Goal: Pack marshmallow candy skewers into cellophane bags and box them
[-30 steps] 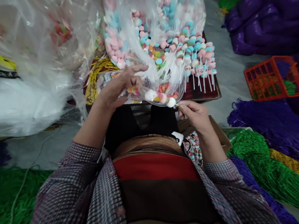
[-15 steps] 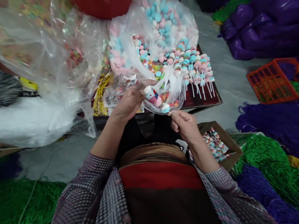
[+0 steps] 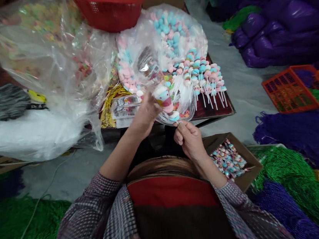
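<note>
Between my hands is a marshmallow skewer (image 3: 174,115) in pink, white and light blue, its upper part covered by a clear printed bag (image 3: 163,97). My right hand (image 3: 190,136) is closed, pinching the skewer's thin stick below the lowest marshmallow. At the upper left side of the skewer, my left hand (image 3: 148,113) has its fingers closed on the bag; they are slightly blurred. A shiny clear plastic piece (image 3: 147,63) stands out beyond the left fingers, also blurred. Loose printed bags (image 3: 124,107) and gold twist ties (image 3: 107,104) lie left of that hand.
Many marshmallow skewers (image 3: 207,73) lie at the table's right. Behind are large bags of marshmallows (image 3: 173,28) and gummy candies (image 3: 41,37), plus a red basket (image 3: 108,13). A cardboard box (image 3: 249,172) of wrapped skewers stands low right. At far left is another person's gloved hand (image 3: 4,101).
The plastic left of my left hand has swung up beyond the fingers. Both hands and the skewer have shifted slightly in view, and the camera view has tilted up a little.
</note>
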The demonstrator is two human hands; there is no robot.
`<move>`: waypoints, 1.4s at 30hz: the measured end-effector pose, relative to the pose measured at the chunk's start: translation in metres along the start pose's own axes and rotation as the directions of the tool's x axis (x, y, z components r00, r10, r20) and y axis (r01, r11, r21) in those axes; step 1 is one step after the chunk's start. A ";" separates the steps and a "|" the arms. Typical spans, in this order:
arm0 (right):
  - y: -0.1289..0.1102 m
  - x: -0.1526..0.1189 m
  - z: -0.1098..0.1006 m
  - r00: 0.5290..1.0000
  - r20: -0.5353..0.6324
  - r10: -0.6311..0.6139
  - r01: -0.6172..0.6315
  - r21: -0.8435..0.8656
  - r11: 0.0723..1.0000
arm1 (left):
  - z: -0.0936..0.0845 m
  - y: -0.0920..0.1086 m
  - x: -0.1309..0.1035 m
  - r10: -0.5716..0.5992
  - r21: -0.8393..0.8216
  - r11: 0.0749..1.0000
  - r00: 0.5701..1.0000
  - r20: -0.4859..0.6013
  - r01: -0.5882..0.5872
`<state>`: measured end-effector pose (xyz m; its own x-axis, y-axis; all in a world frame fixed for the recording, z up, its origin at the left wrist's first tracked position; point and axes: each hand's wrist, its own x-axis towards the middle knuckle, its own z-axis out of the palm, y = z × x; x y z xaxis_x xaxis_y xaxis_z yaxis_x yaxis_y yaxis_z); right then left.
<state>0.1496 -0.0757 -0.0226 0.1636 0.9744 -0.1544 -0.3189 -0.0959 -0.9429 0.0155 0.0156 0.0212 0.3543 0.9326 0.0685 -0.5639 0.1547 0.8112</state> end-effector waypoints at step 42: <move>-0.002 0.008 -0.017 0.970 -0.082 -0.230 0.199 -0.280 0.939 | 0.003 0.015 0.028 -0.023 -0.271 0.959 0.931 -0.365 -0.082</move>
<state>0.1673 -0.0710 -0.0269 0.3081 0.9504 0.0430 -0.0050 0.0468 -0.9989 0.0196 0.0432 0.0368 0.0708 0.9834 -0.1670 -0.7723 0.1600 0.6148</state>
